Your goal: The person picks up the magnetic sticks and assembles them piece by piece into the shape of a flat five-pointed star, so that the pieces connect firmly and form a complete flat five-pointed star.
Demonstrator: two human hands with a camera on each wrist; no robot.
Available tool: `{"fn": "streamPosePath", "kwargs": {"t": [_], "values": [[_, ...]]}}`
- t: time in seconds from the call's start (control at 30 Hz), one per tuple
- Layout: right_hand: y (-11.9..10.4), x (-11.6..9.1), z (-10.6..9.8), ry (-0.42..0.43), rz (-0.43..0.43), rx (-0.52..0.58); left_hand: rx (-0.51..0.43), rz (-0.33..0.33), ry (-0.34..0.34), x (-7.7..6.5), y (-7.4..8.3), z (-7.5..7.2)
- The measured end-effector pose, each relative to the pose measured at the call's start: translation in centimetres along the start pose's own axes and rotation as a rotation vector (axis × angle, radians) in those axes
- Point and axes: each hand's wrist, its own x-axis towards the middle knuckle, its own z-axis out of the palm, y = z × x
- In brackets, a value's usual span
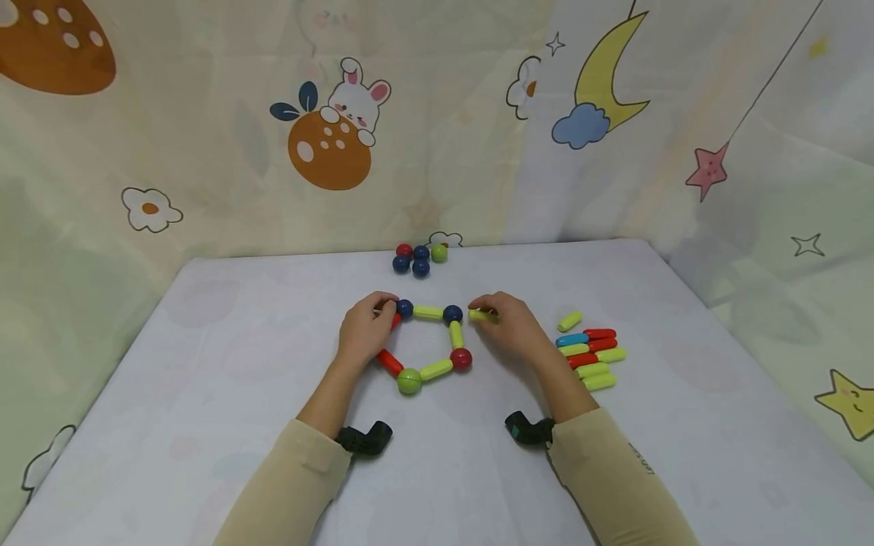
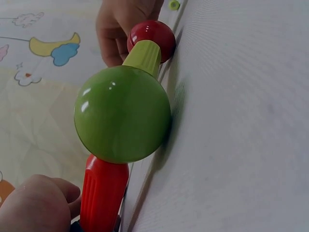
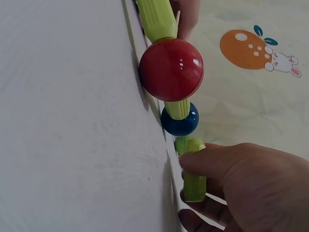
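Observation:
A ring of coloured balls and short magnetic-looking rods lies on the table. My left hand (image 1: pixel 366 326) is at its upper left, fingertips pinching a dark blue ball (image 1: pixel 405 309) beside a red rod (image 1: pixel 396 321). The hand hides the ring's left corner. To the right, my right hand (image 1: pixel 508 324) pinches a light green rod (image 3: pixel 195 186) between thumb and fingers. That rod's tip points at another blue ball (image 1: pixel 453 314), a small gap apart. A red ball (image 1: pixel 461 359) and a green ball (image 2: pixel 123 114) form the near corners, joined by a light green rod (image 1: pixel 436 369).
Several loose balls (image 1: pixel 421 268) sit together near the table's back edge. Right of the right hand lie several red, blue and light green rods (image 1: pixel 601 382), with one light green rod (image 1: pixel 570 321) apart behind them. A printed cloth (image 1: pixel 444 152) hangs behind the table (image 1: pixel 205 379).

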Motion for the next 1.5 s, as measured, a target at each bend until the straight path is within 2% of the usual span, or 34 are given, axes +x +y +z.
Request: {"fn": "streamPosePath", "kwargs": {"t": [0.3,0.6,0.93,1.17,1.5], "values": [[-0.06,0.37,0.35,-0.023,-0.021,-0.061,-0.005,-0.003,-0.029,-0.02,-0.06,-0.19],[-0.61,0.45,0.47,-0.033,-0.032,-0.078,0.003,0.038,-0.074,-0.16,-0.27,-0.70],[-0.17,0.57,0.56,-0.019,-0.032,-0.077,0.107,0.128,-0.089,-0.39,-0.02,-0.85],[-0.24,0.50,0.51,-0.021,-0.020,-0.079,0.197,0.220,-0.083,-0.34,-0.13,-0.65],[-0.34,0.30,0.62,-0.023,-0.004,-0.087,0.176,0.206,-0.071,-0.65,-0.02,-0.42]]}}
